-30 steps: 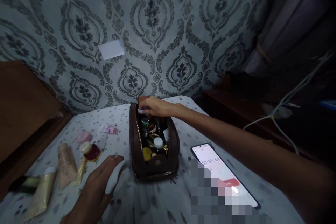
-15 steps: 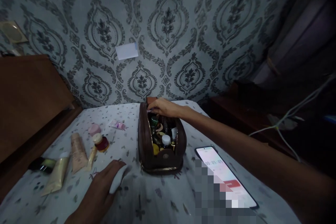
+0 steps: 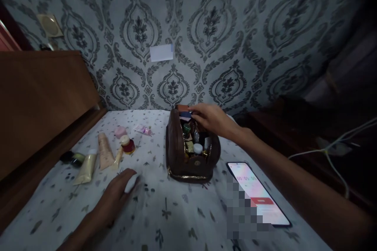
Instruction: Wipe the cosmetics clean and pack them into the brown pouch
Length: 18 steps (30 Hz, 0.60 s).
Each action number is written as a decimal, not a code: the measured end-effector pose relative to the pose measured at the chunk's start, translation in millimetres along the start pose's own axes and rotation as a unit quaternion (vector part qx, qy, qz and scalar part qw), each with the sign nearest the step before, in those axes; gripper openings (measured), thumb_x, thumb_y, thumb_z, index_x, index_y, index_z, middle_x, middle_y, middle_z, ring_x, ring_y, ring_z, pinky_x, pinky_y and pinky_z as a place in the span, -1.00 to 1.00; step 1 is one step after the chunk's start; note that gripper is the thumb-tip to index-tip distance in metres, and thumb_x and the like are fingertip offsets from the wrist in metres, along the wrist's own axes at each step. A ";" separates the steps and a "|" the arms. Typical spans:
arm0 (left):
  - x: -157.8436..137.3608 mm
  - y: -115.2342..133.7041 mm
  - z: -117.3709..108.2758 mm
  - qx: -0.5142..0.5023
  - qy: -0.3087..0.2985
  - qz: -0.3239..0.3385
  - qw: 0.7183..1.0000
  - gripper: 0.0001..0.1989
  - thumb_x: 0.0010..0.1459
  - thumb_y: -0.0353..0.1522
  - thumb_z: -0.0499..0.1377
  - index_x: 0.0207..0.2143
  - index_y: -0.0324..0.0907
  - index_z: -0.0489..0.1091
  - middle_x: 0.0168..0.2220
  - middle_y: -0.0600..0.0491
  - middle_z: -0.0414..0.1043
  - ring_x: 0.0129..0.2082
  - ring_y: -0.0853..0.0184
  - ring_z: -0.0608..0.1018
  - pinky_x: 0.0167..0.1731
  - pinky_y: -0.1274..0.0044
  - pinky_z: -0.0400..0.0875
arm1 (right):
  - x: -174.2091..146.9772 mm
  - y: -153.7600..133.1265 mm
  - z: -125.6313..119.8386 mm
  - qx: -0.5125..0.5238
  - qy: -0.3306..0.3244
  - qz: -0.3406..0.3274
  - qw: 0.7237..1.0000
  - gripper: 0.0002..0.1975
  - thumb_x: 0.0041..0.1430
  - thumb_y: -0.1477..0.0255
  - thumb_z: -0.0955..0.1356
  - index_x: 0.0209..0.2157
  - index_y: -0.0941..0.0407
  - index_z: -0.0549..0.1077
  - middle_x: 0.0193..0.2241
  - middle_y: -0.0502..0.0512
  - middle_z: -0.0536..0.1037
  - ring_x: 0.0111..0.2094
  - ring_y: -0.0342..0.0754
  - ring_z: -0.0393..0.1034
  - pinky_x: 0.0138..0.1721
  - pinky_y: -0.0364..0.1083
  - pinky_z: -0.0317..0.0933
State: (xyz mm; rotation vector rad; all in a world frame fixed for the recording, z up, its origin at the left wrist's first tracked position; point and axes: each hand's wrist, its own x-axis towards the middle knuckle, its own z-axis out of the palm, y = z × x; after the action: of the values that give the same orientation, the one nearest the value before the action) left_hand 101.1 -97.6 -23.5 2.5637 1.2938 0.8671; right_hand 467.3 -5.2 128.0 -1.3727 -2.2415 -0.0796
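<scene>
A dark brown zip toiletry bag (image 3: 190,176) stands unzipped on the patterned sheet, packed with small bottles and jars, among them a white-capped bottle (image 3: 198,149). At the bag's far end is my right hand (image 3: 213,119), thumb and forefinger pinched at the edge of a dark blue and pale lilac flat item (image 3: 185,115); what exactly they grip is unclear. Behind that item shows an orange-brown piece (image 3: 183,108). My left hand (image 3: 119,184) rests low over the sheet, left of the bag, closed around a smooth white object (image 3: 130,184) whose kind I cannot make out.
Left on the bed lie a peach tube (image 3: 105,152), a cream tube (image 3: 86,168), a dark red jar (image 3: 127,146), a pink round item (image 3: 120,131) and a small pink-white tube (image 3: 143,130). A lit phone (image 3: 262,192) lies at right. Cables (image 3: 325,151) hang beyond.
My right hand has drawn up and back from inside the bag's far end, and the dark blue item now shows there. The view has shifted left. My left hand keeps the white object.
</scene>
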 end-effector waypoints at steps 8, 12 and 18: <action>21.3 -15.6 -4.8 0.050 -0.059 -0.047 0.996 -0.67 0.27 -0.08 0.08 -0.16 -0.15 0.34 -0.23 0.00 0.44 -0.22 0.19 0.54 -0.23 0.38 0.48 | -66.9 -121.8 50.9 0.168 -0.039 -0.177 0.969 -0.70 0.40 0.44 0.18 -0.11 0.16 0.53 -0.30 0.18 0.61 -0.29 -0.05 0.51 -0.30 -0.13 0.29; 18.9 -22.2 4.3 0.077 -0.085 -0.003 0.993 -0.74 0.33 -0.17 0.02 -0.16 -0.15 0.34 -0.20 -0.01 0.39 -0.15 0.18 0.48 -0.20 0.38 0.43 | -76.1 -147.2 109.9 0.189 -0.092 -0.135 0.968 -0.77 0.35 0.46 0.25 -0.11 0.13 0.53 -0.32 0.13 0.59 -0.33 -0.06 0.51 -0.32 -0.15 0.29; 5.4 -27.9 13.8 0.123 -0.107 0.019 0.986 -0.87 0.31 -0.33 0.06 -0.15 -0.16 0.34 -0.17 -0.04 0.36 -0.12 0.14 0.40 -0.22 0.38 0.40 | -100.1 -147.6 172.5 0.255 -0.018 -0.036 0.966 -0.78 0.33 0.48 0.25 -0.14 0.16 0.53 -0.27 0.20 0.60 -0.24 0.01 0.53 -0.19 -0.06 0.39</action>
State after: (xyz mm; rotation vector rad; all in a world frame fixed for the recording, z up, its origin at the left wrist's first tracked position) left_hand 91.9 -74.4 -42.9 2.7831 1.3649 0.4424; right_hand 311.4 -106.7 -36.2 -1.0170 -2.1345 0.4686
